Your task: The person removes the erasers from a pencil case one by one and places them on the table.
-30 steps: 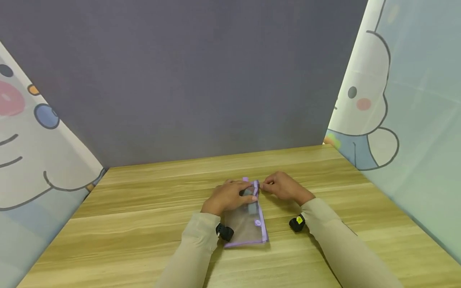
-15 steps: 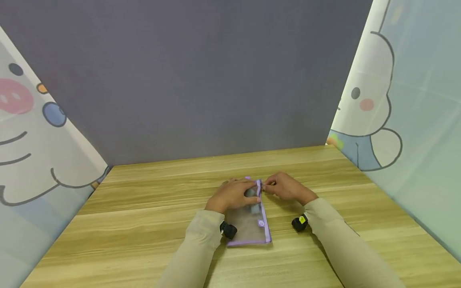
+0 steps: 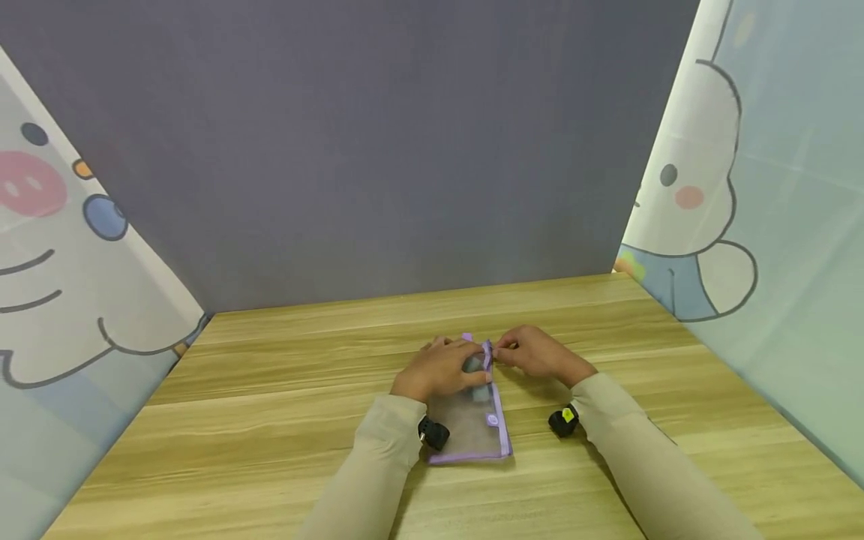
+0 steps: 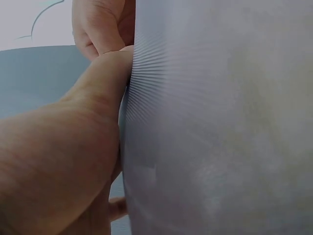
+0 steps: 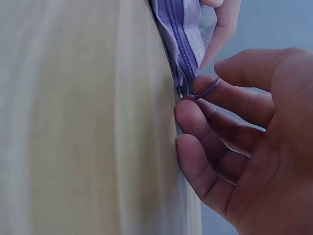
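Note:
A see-through zip pouch [image 3: 462, 435] with purple trim lies flat on the wooden table, its zipper [image 5: 180, 36] along the right side. Something pale and greyish [image 3: 481, 394] shows through it. My left hand [image 3: 439, 369] rests on the far part of the pouch with fingers extended, thumb at the zipper edge. At the far right corner, my right hand [image 3: 533, 352] pinches the thin purple zipper pull [image 5: 208, 89] between thumb and index finger. Its other fingers are curled close to the tabletop in the right wrist view.
The wooden table [image 3: 304, 420] meets a dark grey panel [image 3: 378, 165] at its back edge. Printed cartoon sheets hang at the left [image 3: 40, 300] and right [image 3: 796, 300]. A black wrist camera [image 3: 563, 421] sits beside the right sleeve.
The head view has shifted slightly, so the scene sits a little farther right. Both hands keep nearly the same places on the pouch.

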The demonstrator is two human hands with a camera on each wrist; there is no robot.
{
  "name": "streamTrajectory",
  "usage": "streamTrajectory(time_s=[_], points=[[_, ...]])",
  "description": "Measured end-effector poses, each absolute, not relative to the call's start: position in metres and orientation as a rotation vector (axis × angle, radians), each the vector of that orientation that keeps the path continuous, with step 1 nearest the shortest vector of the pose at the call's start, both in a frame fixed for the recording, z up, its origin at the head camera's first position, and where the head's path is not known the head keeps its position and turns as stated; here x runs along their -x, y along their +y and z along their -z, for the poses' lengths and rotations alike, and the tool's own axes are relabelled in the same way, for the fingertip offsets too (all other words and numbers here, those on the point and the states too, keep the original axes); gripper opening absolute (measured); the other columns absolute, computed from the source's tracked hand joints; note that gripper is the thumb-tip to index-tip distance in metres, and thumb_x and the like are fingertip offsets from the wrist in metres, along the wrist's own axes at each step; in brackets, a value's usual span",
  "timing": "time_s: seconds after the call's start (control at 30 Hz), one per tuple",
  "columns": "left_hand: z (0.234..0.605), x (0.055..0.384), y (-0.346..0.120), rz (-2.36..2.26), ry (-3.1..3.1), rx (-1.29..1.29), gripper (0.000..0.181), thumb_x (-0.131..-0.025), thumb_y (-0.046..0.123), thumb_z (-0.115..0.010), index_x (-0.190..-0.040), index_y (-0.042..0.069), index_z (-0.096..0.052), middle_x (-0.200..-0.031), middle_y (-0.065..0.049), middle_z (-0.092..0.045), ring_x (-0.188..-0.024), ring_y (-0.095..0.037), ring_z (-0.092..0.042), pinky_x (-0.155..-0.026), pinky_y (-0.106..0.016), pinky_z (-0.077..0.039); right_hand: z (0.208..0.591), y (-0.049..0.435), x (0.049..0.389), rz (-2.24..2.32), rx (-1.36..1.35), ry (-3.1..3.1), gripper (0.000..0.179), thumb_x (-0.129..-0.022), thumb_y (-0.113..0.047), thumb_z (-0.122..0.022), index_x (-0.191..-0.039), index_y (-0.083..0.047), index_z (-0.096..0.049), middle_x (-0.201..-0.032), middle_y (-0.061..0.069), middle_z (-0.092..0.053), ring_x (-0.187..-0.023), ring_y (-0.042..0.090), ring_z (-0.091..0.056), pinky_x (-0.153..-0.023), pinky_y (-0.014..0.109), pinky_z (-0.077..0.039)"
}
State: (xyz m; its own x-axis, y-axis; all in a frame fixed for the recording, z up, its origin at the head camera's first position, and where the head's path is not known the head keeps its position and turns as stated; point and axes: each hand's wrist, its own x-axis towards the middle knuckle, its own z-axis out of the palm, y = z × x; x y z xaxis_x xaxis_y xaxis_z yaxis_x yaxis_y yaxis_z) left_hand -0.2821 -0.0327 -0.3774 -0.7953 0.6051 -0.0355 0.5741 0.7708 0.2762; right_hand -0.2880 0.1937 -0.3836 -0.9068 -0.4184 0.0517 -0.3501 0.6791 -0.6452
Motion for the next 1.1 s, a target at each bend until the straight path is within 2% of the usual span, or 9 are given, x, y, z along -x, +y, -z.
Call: streamTrajectory(time_s=[0.17, 0.33, 0.57, 0.83, 1.0, 1.1], points=[[0.3748, 0.2804, -0.0289, -0.346, 2.834, -0.920, 0.061, -0.094, 0.066, -0.054, -0.145, 0.031, -0.052, -0.152, 0.006, -0.046, -0.125, -0.026, -0.046, -0.111, -0.055, -0.030, 0.3803, 0.1956, 0.2858, 1.001, 0.638, 2.788, 0.022, -0.100, -0.022, -0.062, -0.107, -0.006, -0.076, -0.094, 0.002, -0.070, -0.077, 0.013, -0.061, -0.065, 0.032, -0.050], [0.3741, 0.2809, -0.0287, -0.327, 2.820, -0.887, 0.066, -0.094, 0.067, -0.052, -0.149, 0.032, -0.048, -0.156, 0.004, -0.042, -0.135, -0.027, -0.040, -0.112, -0.056, -0.029, 0.3783, 0.1975, 0.2844, 1.011, 0.680, 2.784, 0.022, -0.099, -0.021, -0.062, -0.105, -0.006, -0.076, -0.088, 0.001, -0.069, -0.074, 0.014, -0.059, -0.064, 0.034, -0.050], [0.3732, 0.2815, -0.0289, -0.299, 2.802, -0.867, 0.070, -0.094, 0.068, -0.050, -0.154, 0.034, -0.041, -0.158, 0.003, -0.038, -0.140, -0.027, -0.036, -0.112, -0.058, -0.028, 0.3776, 0.1975, 0.2835, 0.996, 0.729, 2.766, 0.020, -0.100, -0.020, -0.060, -0.096, -0.010, -0.077, -0.077, -0.004, -0.062, -0.063, 0.012, -0.053, -0.059, 0.031, -0.046], [0.3727, 0.2797, -0.0278, -0.289, 2.805, -0.863, 0.071, -0.093, 0.069, -0.051, -0.155, 0.035, -0.040, -0.157, 0.003, -0.040, -0.140, -0.026, -0.035, -0.114, -0.058, -0.024, 0.3779, 0.1979, 0.2817, 1.012, 0.719, 2.737, 0.023, -0.101, -0.022, -0.059, -0.086, -0.010, -0.073, -0.073, -0.001, -0.062, -0.055, 0.010, -0.051, -0.052, 0.028, -0.044], [0.3711, 0.2775, -0.0266, -0.274, 2.845, -0.896, 0.063, -0.092, 0.066, -0.055, -0.145, 0.032, -0.053, -0.150, 0.004, -0.049, -0.134, -0.028, -0.044, -0.113, -0.059, -0.026, 0.3796, 0.1973, 0.2824, 0.995, 0.756, 2.779, 0.022, -0.101, -0.021, -0.061, -0.088, -0.010, -0.074, -0.072, -0.003, -0.061, -0.057, 0.011, -0.053, -0.055, 0.030, -0.046], [0.3698, 0.2781, -0.0262, -0.266, 2.884, -0.949, 0.052, -0.091, 0.063, -0.061, -0.132, 0.030, -0.064, -0.145, 0.003, -0.055, -0.135, -0.028, -0.046, -0.112, -0.060, -0.026, 0.3807, 0.1954, 0.2844, 0.985, 0.777, 2.806, 0.021, -0.100, -0.019, -0.061, -0.089, -0.010, -0.076, -0.072, -0.004, -0.061, -0.060, 0.011, -0.053, -0.058, 0.030, -0.046]])
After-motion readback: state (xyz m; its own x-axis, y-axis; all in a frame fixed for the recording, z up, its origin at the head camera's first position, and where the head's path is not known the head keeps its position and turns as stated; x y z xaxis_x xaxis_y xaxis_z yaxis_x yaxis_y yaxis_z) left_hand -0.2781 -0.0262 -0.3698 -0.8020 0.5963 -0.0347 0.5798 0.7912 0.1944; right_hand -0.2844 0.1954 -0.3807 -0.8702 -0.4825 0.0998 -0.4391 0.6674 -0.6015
